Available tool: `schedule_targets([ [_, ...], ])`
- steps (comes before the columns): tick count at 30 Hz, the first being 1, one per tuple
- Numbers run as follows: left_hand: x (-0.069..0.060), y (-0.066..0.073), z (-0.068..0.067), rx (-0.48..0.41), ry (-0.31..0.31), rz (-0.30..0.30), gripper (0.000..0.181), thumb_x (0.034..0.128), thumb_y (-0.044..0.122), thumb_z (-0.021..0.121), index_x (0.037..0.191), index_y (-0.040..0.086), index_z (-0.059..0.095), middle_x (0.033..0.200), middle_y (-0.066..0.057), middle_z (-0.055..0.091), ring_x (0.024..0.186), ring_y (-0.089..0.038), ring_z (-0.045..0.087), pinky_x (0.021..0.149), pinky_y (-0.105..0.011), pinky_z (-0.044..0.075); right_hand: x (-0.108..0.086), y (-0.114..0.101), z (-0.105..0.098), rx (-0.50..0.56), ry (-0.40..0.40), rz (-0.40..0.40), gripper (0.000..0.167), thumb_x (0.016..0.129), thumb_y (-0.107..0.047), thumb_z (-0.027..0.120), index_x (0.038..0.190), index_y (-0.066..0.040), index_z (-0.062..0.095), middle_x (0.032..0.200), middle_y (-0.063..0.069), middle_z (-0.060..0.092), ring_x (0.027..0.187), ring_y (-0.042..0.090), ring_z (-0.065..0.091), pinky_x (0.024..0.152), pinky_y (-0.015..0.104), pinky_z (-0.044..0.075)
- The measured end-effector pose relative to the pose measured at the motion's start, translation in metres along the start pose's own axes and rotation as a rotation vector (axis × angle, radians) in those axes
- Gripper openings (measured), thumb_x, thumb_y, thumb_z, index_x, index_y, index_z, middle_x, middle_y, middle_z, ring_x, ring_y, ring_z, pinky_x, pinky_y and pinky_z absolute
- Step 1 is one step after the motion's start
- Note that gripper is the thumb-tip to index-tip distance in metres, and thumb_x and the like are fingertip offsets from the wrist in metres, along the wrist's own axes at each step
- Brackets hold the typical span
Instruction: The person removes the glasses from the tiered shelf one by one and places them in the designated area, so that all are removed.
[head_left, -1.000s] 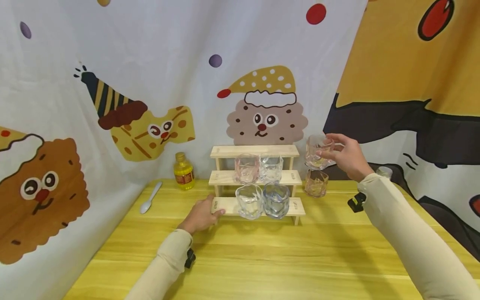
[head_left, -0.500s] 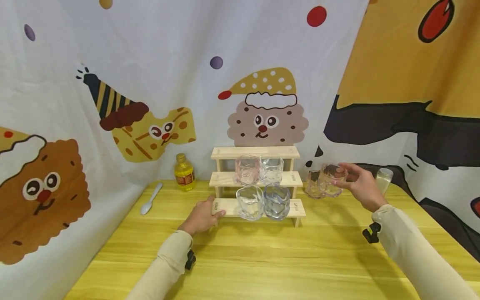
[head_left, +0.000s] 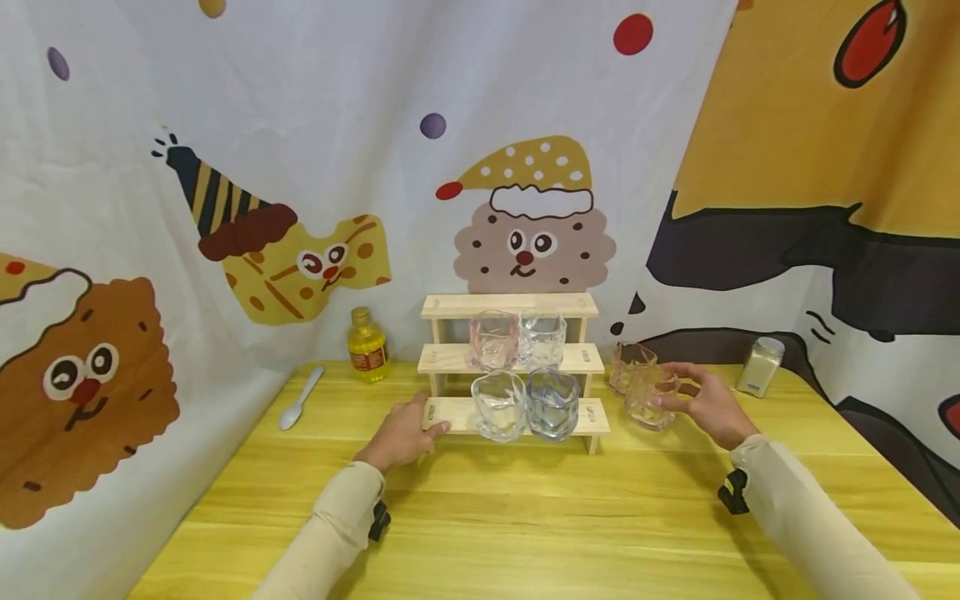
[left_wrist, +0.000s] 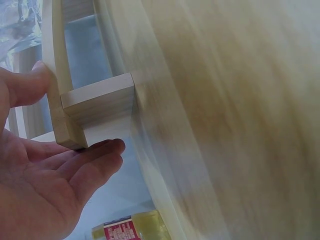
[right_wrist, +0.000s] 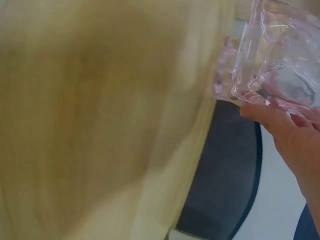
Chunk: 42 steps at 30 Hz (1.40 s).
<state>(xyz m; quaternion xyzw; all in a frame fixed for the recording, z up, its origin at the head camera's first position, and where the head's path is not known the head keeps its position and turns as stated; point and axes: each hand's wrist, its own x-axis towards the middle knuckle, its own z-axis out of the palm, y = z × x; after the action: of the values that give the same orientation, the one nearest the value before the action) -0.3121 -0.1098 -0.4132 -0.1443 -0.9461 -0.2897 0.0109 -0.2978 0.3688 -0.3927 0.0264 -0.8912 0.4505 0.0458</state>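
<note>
At the lower left end of a three-step wooden rack [head_left: 450, 410], the left hand [head_left: 399, 432] grips the bottom shelf; the left wrist view shows its thumb on one side of the shelf end [left_wrist: 70, 131] and fingers at the other. The right hand [head_left: 708, 406] holds a pinkish clear glass [head_left: 649, 402] by its right side, low beside the rack. Behind it stands another pink glass [head_left: 628, 367], partly covered. A pink glass [head_left: 493, 340] and a clear one [head_left: 542, 340] are on the middle shelf, a clear glass [head_left: 498, 406] and a bluish one [head_left: 552, 403] on the bottom shelf.
A yellow bottle [head_left: 368, 346] and a grey spoon [head_left: 302, 398] are left of the rack. At the table's back right stands a jar [head_left: 761, 367] with pale contents. A printed cloth [head_left: 337, 100] hangs behind the table [head_left: 525, 525].
The right hand has lowered its glass from above the other pink glass, past its right side, to a place in front of it. The left hand has stayed on the rack.
</note>
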Motion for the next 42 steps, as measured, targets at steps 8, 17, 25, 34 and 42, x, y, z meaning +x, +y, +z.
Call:
schedule_targets([
  [8, 0.000, 0.001, -0.001, -0.012, 0.000, -0.006, 0.074, 0.0968, 0.034, 0.067, 0.149, -0.008, 0.037, 0.136, -0.034, 0.057, 0.123, -0.045, 0.060, 0.106, -0.054, 0.050, 0.005, 0.000, 0.017, 0.061, -0.021, -0.018, 0.080, 0.087, -0.011, 0.078, 0.151, 0.007, 0.034, 0.145, 0.033, 0.046, 0.128, 0.050, 0.053, 0.080, 0.022, 0.058],
  [17, -0.001, 0.001, -0.001, -0.018, 0.004, -0.002, 0.073, 0.0968, 0.034, 0.067, 0.149, -0.009, 0.037, 0.135, -0.034, 0.058, 0.124, -0.044, 0.060, 0.105, -0.054, 0.050, 0.007, 0.002, 0.020, 0.070, -0.028, 0.015, 0.083, 0.087, -0.009, 0.078, 0.154, 0.004, 0.031, 0.152, 0.032, 0.040, 0.137, 0.052, 0.045, 0.090, 0.033, 0.060],
  [25, 0.000, 0.001, 0.000, -0.020, 0.002, -0.015, 0.074, 0.0966, 0.034, 0.067, 0.149, -0.008, 0.037, 0.135, -0.033, 0.059, 0.120, -0.041, 0.062, 0.103, -0.052, 0.052, 0.007, 0.003, 0.020, 0.042, -0.014, 0.044, 0.084, 0.087, -0.015, 0.079, 0.155, 0.000, 0.033, 0.150, 0.030, 0.045, 0.141, 0.051, 0.041, 0.098, 0.039, 0.057],
  [34, 0.001, 0.003, 0.001, -0.013, -0.001, -0.007, 0.072, 0.0965, 0.034, 0.067, 0.148, -0.007, 0.038, 0.131, -0.032, 0.061, 0.116, -0.040, 0.065, 0.101, -0.051, 0.053, 0.006, -0.004, 0.017, -0.137, -0.011, 0.015, 0.088, 0.085, -0.021, 0.081, 0.153, 0.006, 0.033, 0.153, 0.033, 0.039, 0.138, 0.054, 0.042, 0.109, 0.060, 0.044],
  [42, -0.001, 0.002, -0.001, -0.016, -0.007, -0.022, 0.074, 0.0979, 0.035, 0.065, 0.151, -0.007, 0.035, 0.141, -0.034, 0.053, 0.129, -0.047, 0.055, 0.110, -0.055, 0.046, -0.001, -0.059, 0.014, -0.371, 0.025, -0.108, 0.083, 0.085, -0.016, 0.079, 0.152, 0.005, 0.034, 0.150, 0.035, 0.041, 0.133, 0.056, 0.043, 0.104, 0.067, 0.043],
])
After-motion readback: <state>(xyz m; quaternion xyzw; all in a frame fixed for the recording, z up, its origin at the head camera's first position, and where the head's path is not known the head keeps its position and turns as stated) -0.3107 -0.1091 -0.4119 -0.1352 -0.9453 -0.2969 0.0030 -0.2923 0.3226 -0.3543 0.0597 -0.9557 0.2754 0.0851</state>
